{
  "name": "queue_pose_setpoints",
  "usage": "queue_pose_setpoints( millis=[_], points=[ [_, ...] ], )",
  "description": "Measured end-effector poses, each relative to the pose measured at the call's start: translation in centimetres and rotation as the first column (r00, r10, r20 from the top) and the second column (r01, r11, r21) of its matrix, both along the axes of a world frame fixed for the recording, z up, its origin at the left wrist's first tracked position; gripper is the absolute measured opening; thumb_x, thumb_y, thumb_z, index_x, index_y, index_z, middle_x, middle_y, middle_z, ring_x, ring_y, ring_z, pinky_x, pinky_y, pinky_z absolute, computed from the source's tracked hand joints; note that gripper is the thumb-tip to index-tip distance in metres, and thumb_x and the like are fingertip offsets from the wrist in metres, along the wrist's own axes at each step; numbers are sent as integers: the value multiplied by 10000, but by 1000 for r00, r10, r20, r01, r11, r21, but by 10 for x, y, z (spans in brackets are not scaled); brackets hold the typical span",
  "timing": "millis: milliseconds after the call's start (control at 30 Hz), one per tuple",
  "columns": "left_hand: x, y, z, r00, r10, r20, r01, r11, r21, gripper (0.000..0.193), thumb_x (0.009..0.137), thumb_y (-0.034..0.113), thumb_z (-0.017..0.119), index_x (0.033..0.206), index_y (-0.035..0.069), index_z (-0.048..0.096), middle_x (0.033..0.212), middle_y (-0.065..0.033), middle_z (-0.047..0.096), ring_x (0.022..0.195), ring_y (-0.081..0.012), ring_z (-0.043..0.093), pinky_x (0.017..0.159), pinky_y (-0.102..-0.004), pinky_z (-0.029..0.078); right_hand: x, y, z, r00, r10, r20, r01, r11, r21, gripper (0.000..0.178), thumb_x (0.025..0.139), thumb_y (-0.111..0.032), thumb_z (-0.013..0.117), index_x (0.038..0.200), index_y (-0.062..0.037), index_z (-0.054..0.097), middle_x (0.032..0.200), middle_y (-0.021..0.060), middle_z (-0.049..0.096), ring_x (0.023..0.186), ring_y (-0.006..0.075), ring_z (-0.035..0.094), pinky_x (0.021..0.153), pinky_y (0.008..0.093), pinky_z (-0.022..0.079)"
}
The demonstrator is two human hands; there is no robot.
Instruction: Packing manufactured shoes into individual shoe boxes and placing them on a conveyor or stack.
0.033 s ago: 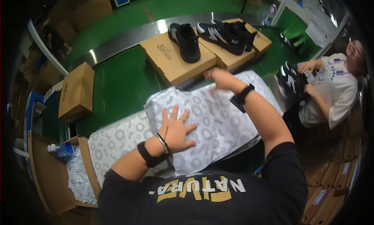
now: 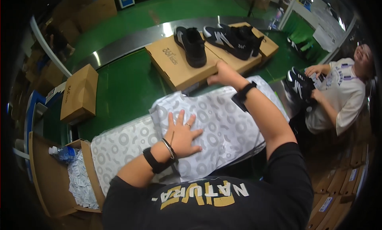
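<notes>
My left hand (image 2: 184,138) lies flat with fingers spread on a stack of white wrapping paper (image 2: 234,114) printed with grey rings. My right hand (image 2: 226,75) reaches to the near right corner of a brown shoe box (image 2: 159,60), with its finger over the top edge and thumb against the near side. On that box stands a black shoe (image 2: 190,46). Beside it, more black shoes with white marks (image 2: 229,41) rest on a neighbouring brown box (image 2: 248,62). A second pile of the same paper (image 2: 123,144) lies under my left forearm.
An open carton (image 2: 43,178) at left holds small white packets (image 2: 81,182) and a plastic bottle (image 2: 63,153). Another brown shoe box (image 2: 79,92) sits on the green surface (image 2: 119,82). At right a co-worker (image 2: 334,94) handles black shoes (image 2: 298,84); stacked cartons (image 2: 338,190) stand below.
My right hand, blurred earlier, has turned slightly, and its thumb now shows at the box's near side. My left hand keeps its place on the paper. The whole view has shifted a little.
</notes>
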State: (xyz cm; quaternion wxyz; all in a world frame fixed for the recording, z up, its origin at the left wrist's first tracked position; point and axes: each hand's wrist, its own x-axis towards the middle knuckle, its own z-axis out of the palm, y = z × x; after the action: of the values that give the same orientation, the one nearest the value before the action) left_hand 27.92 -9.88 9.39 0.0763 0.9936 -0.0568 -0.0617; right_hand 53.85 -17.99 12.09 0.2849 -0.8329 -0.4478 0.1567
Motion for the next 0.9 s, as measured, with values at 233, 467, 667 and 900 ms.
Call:
queue_pose_setpoints(
  millis=[233,467,667,900],
  points=[
    [5,-14,-9,999,-26,36,27,999,-20,511,695,526,521,1129,257,543,1312,-186,327,1215,-477,186,931,-652,70,84,97,-51,925,-168,-340,338,773,537,435,669,-208,717,989,7,516,985,130,552,888,219,541,799,305,429],
    [3,-12,-11,999,-32,13,33,997,-64,509,676,500,541,1122,253,546,1303,-183,341,1210,-475,203,928,-657,72,41,2,53,633,318,-706,315,727,610,162,713,-93,625,843,-17,564,875,64,598,788,155,576,738,271,466],
    [8,-11,-10,996,76,38,-72,994,-84,744,626,360,565,1264,55,335,1279,-182,368,1206,-446,242,959,-617,70,-80,-130,59,850,119,512,-398,783,478,313,589,-177,718,784,-80,494,1011,150,507,958,327,481,841,410,387],
    [19,-19,-9,989,80,126,-67,993,-101,776,570,200,524,1285,10,286,1214,-195,433,1180,-465,264,956,-623,56,-166,-184,-26,877,284,389,-377,907,188,186,693,-195,587,852,-102,609,1103,106,498,1023,315,462,911,460,317]
  ],
)
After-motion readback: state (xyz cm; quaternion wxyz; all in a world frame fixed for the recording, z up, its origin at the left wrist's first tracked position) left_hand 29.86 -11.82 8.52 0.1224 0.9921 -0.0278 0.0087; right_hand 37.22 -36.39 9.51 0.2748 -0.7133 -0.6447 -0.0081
